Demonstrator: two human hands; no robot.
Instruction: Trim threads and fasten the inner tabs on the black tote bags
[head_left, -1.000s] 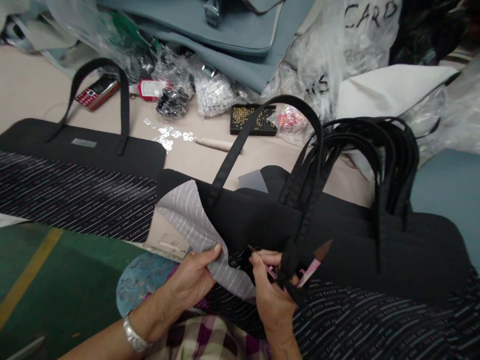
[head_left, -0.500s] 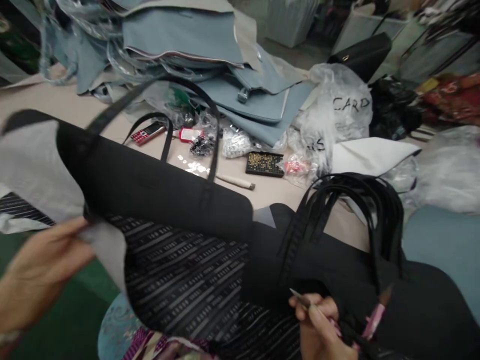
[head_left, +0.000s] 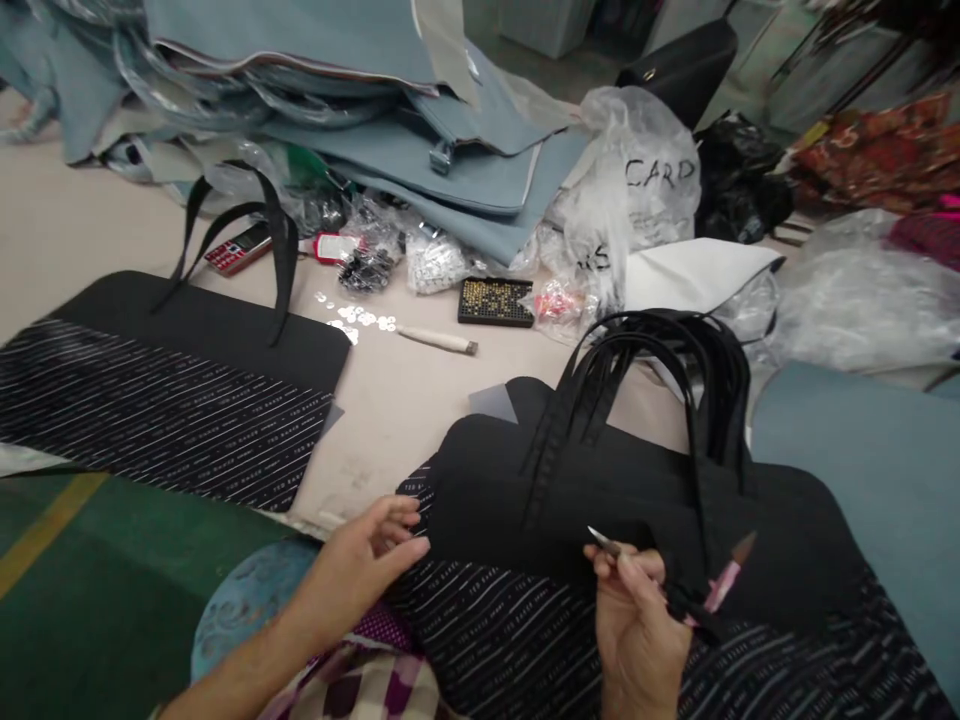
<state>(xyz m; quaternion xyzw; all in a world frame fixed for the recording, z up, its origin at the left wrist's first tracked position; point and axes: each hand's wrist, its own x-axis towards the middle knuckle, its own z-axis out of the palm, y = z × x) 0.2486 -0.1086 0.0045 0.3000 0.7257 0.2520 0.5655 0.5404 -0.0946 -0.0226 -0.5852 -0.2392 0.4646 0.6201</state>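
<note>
Shifted since the earlier frame: one bag panel (head_left: 217, 316), now left of my left hand (head_left: 377, 545), which is spread and empty. From afar, I judge it done; stacked panels (head_left: 637, 490) remain beneath my right hand (head_left: 637, 615), pinching a pointed tool (head_left: 604, 543).

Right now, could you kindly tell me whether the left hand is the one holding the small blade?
No, the blade is in the right hand, while the left hand is open.
</note>
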